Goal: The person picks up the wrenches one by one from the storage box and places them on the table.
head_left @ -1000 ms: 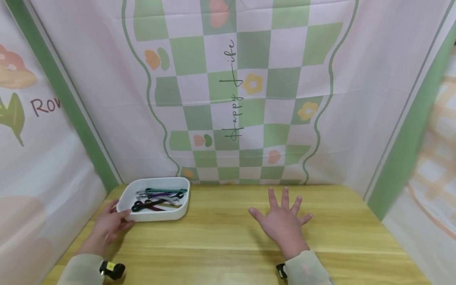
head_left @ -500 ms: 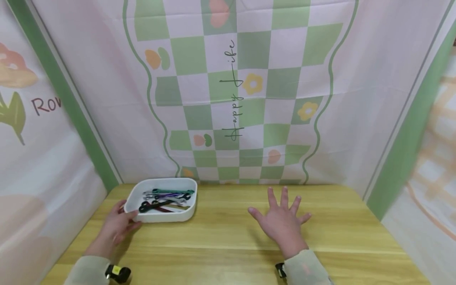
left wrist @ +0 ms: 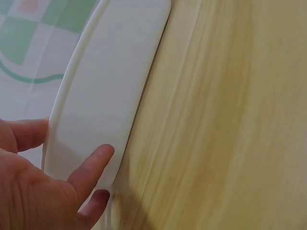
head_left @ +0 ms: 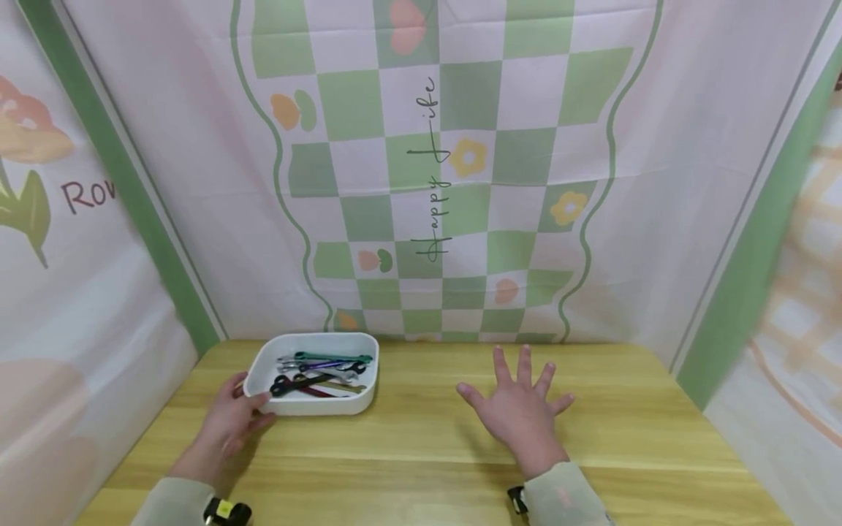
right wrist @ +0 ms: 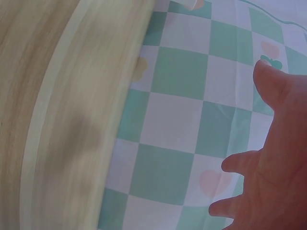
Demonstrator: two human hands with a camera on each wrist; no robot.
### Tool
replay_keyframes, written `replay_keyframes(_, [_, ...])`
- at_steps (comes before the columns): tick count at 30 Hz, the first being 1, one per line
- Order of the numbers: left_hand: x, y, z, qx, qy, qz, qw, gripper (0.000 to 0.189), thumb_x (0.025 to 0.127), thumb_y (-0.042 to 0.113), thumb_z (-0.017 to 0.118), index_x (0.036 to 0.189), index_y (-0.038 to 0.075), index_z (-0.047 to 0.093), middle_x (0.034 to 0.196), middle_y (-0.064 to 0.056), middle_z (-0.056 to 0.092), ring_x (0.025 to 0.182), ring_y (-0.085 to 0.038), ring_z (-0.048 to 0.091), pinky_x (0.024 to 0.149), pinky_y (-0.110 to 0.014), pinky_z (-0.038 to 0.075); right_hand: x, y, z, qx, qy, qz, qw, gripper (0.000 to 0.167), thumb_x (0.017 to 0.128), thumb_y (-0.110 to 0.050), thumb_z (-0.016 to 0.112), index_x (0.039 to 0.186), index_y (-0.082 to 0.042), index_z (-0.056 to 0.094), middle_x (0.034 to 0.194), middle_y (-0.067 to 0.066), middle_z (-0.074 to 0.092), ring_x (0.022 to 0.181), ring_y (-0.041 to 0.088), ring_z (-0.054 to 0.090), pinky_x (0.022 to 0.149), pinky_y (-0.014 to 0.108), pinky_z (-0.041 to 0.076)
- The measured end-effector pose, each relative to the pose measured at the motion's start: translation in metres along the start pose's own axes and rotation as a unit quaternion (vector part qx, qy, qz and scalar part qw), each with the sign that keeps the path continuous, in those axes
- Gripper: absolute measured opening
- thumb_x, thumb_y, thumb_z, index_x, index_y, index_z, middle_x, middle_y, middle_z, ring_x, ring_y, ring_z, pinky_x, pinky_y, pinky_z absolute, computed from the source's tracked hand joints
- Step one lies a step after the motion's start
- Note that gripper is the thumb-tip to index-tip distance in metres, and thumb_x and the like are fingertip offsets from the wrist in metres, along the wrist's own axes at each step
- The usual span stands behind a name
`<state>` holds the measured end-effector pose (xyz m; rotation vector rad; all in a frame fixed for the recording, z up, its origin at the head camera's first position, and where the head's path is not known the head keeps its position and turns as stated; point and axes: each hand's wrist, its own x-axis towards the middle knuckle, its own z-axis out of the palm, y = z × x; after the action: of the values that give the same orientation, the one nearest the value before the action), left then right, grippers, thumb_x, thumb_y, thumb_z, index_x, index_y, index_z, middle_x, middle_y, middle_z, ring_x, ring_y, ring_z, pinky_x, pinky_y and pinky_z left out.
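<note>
A white plastic tray [head_left: 325, 407] with rounded corners sits on the far left part of the table. Inside it lie several coloured wrenches [head_left: 322, 371], among them green, purple, black and gold ones. My left hand [head_left: 230, 422] grips the tray's near left corner. In the left wrist view, its fingers [left wrist: 93, 165] spread around that corner, one at the far end of the rim, another against the long side wall. My right hand [head_left: 520, 413] is over the table to the right, holding nothing, fingers spread wide. The right wrist view shows its palm [right wrist: 273, 167] and a shadow on the wood.
The light wood table [head_left: 421, 453] ends at a hanging cloth [head_left: 421, 219] printed with green checks and flowers. More printed cloth closes in the left [head_left: 66, 307] and right [head_left: 783, 329] sides. Both wrists wear black straps over pale sleeves [head_left: 566, 497].
The tray has slid to the right and slightly nearer along the table, with my left hand moving along at its corner. My right hand has stayed almost still.
</note>
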<state>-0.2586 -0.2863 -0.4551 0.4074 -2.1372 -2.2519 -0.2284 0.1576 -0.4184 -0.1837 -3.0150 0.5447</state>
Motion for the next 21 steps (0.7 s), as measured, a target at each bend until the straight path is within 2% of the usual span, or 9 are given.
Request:
replay_keyframes(4, [-0.001,-0.002,0.005,0.002,0.000,-0.001,1.0000,0.083,0.094,-0.009,0.056,0.158,0.002,0.004,0.154,-0.034,0.018,0.098,-0.035,0.060,0.084,-0.045,0.056,0.000,0.000,0.000,0.000,0.002,-0.002,1.0000,0.115,0.075,-0.094,0.021,0.161,-0.019,0.009,0.160,0.024,-0.017,0.132,0.059,-0.027,0.082,0.084,-0.019])
replay_keyframes(8, [-0.002,-0.006,0.009,0.002,-0.002,0.003,1.0000,0.082,0.093,-0.009,0.056,0.158,0.002,0.006,0.153,-0.034,0.019,0.099,-0.036,0.059,0.084,-0.046,0.056,0.000,-0.001,0.000,0.005,0.005,-0.008,0.9999,0.114,0.077,-0.093,0.022,0.161,-0.019,0.009,0.160,0.026,-0.015,0.133,0.061,-0.021,0.083,0.086,-0.015])
replay_keyframes(12, [-0.005,-0.007,0.015,-0.003,-0.009,0.005,0.9999,0.081,0.093,-0.010,0.056,0.157,0.001,0.008,0.152,-0.034,0.019,0.102,-0.038,0.057,0.086,-0.047,0.056,0.003,-0.001,-0.001,0.032,0.020,-0.024,0.9990,0.113,0.078,-0.092,0.026,0.161,-0.015,0.012,0.160,0.029,-0.006,0.136,0.065,-0.005,0.087,0.089,0.000])
replay_keyframes(16, [-0.008,-0.007,0.021,-0.007,-0.012,0.007,0.9999,0.079,0.093,-0.010,0.056,0.156,0.001,0.010,0.152,-0.034,0.019,0.102,-0.037,0.056,0.086,-0.048,0.055,0.010,-0.002,-0.001,0.109,0.024,-0.041,0.9929,0.111,0.082,-0.086,0.037,0.159,-0.009,0.017,0.158,0.031,0.010,0.135,0.061,0.021,0.097,0.082,0.021])
replay_keyframes(21, [-0.008,-0.008,0.028,-0.009,-0.012,0.006,0.9999,0.079,0.093,-0.010,0.056,0.156,0.001,0.010,0.152,-0.034,0.019,0.101,-0.037,0.058,0.085,-0.048,0.056,0.019,-0.007,-0.001,0.232,0.007,-0.043,0.9717,0.099,0.087,-0.072,0.056,0.156,-0.007,0.026,0.153,0.028,0.028,0.133,0.051,0.036,0.104,0.065,0.034])
